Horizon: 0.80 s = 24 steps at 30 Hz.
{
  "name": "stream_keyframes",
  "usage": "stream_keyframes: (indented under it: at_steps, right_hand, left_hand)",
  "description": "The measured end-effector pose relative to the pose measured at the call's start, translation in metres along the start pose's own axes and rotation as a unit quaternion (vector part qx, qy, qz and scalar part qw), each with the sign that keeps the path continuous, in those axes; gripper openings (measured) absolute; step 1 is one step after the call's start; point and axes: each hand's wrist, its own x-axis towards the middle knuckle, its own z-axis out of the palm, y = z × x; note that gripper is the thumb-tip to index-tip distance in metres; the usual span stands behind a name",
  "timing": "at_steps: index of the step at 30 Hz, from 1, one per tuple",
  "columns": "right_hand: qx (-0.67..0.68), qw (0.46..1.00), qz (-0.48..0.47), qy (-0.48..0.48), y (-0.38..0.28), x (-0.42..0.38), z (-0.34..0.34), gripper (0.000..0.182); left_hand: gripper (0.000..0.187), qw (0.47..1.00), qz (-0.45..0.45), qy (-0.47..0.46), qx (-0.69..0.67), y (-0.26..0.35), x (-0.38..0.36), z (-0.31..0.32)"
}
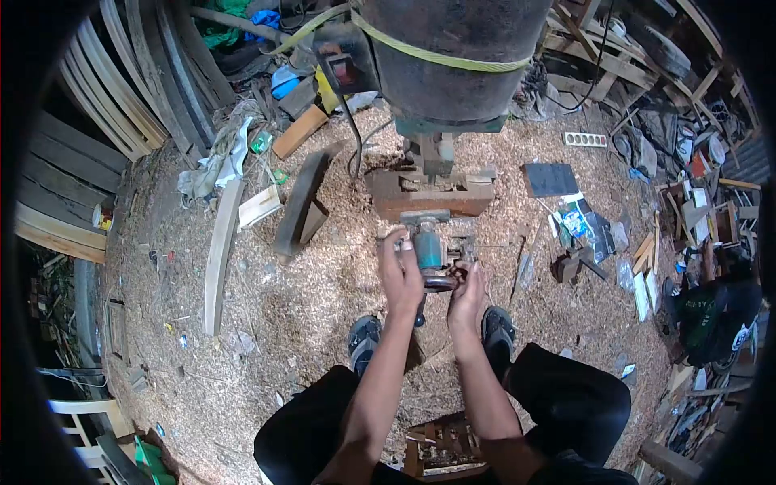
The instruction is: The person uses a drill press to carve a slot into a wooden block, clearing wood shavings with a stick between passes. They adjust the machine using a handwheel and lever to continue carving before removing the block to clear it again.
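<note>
In the head view, a green vise-like screw housing [429, 249] with a dark round handwheel [440, 283] stands in front of me on the machine. My left hand [400, 275] is along the housing's left side, fingers stretched upward and apart from any grip I can see. At the wheel's right rim is my right hand [466, 297], its fingers bent around the edge; their tips are partly hidden. Behind the housing lies a reddish-brown wooden block [432, 196], beneath the machine's metal tool head [432, 153]. Above hangs the large dark motor body [453, 65] with a yellow strap.
Wood shavings cover the floor. A dark beam [303, 202] and a long pale board [220, 259] lie left. On the right are a black plate [550, 179], a power strip [584, 140] and scrap. A slatted wooden piece [443, 447] is between my legs.
</note>
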Motion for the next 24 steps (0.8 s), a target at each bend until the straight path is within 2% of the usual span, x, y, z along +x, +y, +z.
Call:
stream_keyframes:
  at_steps: [1,2,5,7,10,12,14,15,16,17,18,20,21,22,23,24]
  right_hand:
    - [-0.025,1.000,0.014,-0.001,0.002,-0.006,-0.004,0.038]
    - [-0.045,0.999,-0.014,-0.008,0.007,-0.008,-0.002,0.030]
    - [-0.039,0.998,-0.006,-0.057,0.006,-0.010,0.008,0.027]
    - [-0.086,0.995,-0.011,-0.046,0.005,-0.009,0.011,0.029]
    - [-0.183,0.981,-0.053,-0.043,0.002,-0.004,0.016,0.028]
    - [-0.263,0.958,-0.101,-0.049,-0.002,-0.006,0.022,0.028]
    - [-0.365,0.911,-0.183,-0.053,-0.015,-0.010,0.037,0.026]
    - [-0.413,0.881,-0.225,-0.053,-0.020,-0.010,0.042,0.026]
    - [-0.417,0.875,-0.236,-0.060,-0.023,-0.011,0.042,0.026]
    - [-0.391,0.890,-0.227,-0.057,-0.026,-0.016,0.041,0.026]
    - [-0.362,0.903,-0.223,-0.057,-0.027,-0.017,0.041,0.027]
    - [-0.266,0.935,-0.227,-0.052,-0.019,-0.014,0.034,0.029]
    - [-0.226,0.957,-0.179,-0.040,-0.006,-0.008,0.026,0.030]
    - [-0.187,0.974,-0.127,-0.028,0.007,-0.002,0.014,0.031]
    - [-0.147,0.986,-0.075,-0.015,0.012,0.003,0.009,0.032]
    - [-0.142,0.984,-0.102,-0.018,0.007,0.001,0.011,0.041]
  left_hand:
    - [0.021,0.999,0.037,-0.001,0.009,0.007,0.000,0.001]
    - [0.019,0.999,0.035,-0.013,0.016,0.008,0.000,0.003]
    - [0.029,0.998,0.021,-0.037,0.037,0.003,-0.005,0.005]
    - [0.039,0.998,0.009,-0.031,0.052,-0.001,-0.005,0.006]
    - [0.041,0.998,-0.054,-0.003,-0.010,-0.009,-0.008,0.006]
    - [0.039,0.978,-0.072,0.030,-0.193,-0.050,-0.012,0.010]
    - [0.037,0.930,-0.097,0.052,-0.350,-0.064,-0.012,0.009]
    - [0.038,0.936,-0.093,0.064,-0.334,-0.064,-0.010,0.011]
    - [0.039,0.942,-0.088,0.073,-0.317,-0.061,-0.009,0.012]
    - [0.040,0.947,-0.083,0.084,-0.297,-0.057,-0.011,0.008]
    - [0.045,0.945,-0.089,0.056,-0.311,-0.061,-0.011,0.006]
    - [0.046,0.966,-0.101,0.052,-0.231,-0.060,-0.014,0.005]
    - [0.046,0.975,-0.106,0.050,-0.188,-0.057,-0.014,0.003]
    - [0.043,0.991,-0.109,0.007,-0.079,-0.049,-0.016,-0.003]
    - [0.042,0.999,-0.027,-0.014,-0.012,-0.032,-0.012,-0.004]
    - [0.040,0.997,0.050,-0.036,0.056,-0.012,-0.009,-0.004]
